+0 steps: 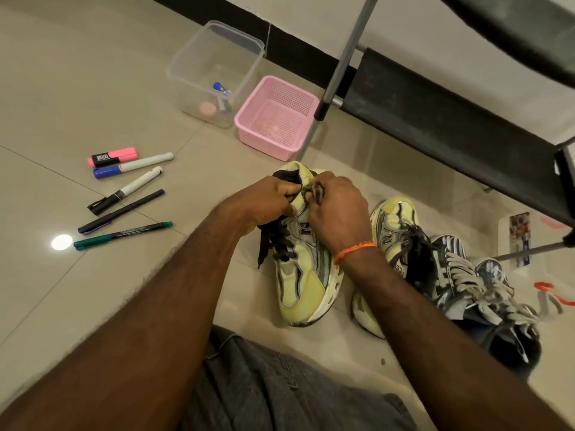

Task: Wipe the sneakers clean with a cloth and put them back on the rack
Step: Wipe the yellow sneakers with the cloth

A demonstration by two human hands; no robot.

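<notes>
Two hands worked at one yellow sneaker on the beige tiled floor.
Left hand and right hand pinched its dark laces, fingers curled; the black rack stood far right.

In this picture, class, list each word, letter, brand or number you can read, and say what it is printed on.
"N": a logo letter on the side of the yellow sneaker that the hands work on.
"N": the same letter on the second yellow sneaker beside it.
Pink highlighter: white lettering on its black label, too blurred to read.
Green pen: fine print along the barrel, too small to read.
Printed card by the rack: unreadable.
</notes>
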